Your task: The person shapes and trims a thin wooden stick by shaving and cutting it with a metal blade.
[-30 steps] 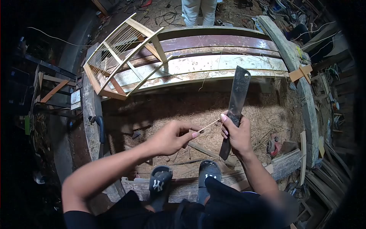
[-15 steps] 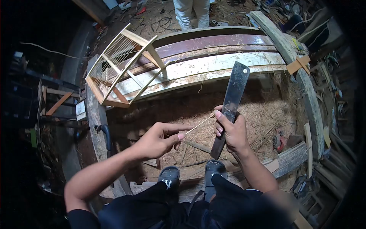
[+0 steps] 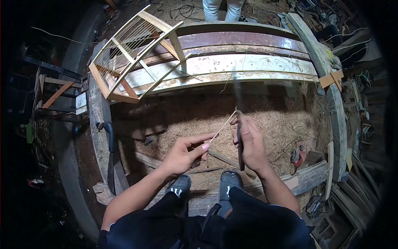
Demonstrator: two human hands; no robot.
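Pinched between the thumb and fingers of my left hand (image 3: 182,155) is a thin pale stick (image 3: 224,125), slanting up to the right. My right hand (image 3: 252,143) is wrapped around a broad dark cleaver (image 3: 241,151), held upright and seen nearly edge-on, its upper part smeared by motion. The stick's far end meets the cleaver beside my right fingertips; whether the edge bites into it I cannot tell. Beyond my left hand, a wooden frame with thin parallel rods (image 3: 100,81) rests tilted on the bench.
A bench of long planks (image 3: 257,64) runs across the far side, between timber beams (image 3: 338,124). Shavings (image 3: 273,124) cover the ground. A curved-handled tool (image 3: 110,137) hangs on the left beam. Another person's legs (image 3: 224,8) stand beyond the bench. Wooden crossed pieces (image 3: 331,79) sit at right.
The cleaver has turned from showing its broad face to nearly edge-on, and its top has swung left. Both hands are closer together, and the stick points more steeply upward. The view has shifted slightly.
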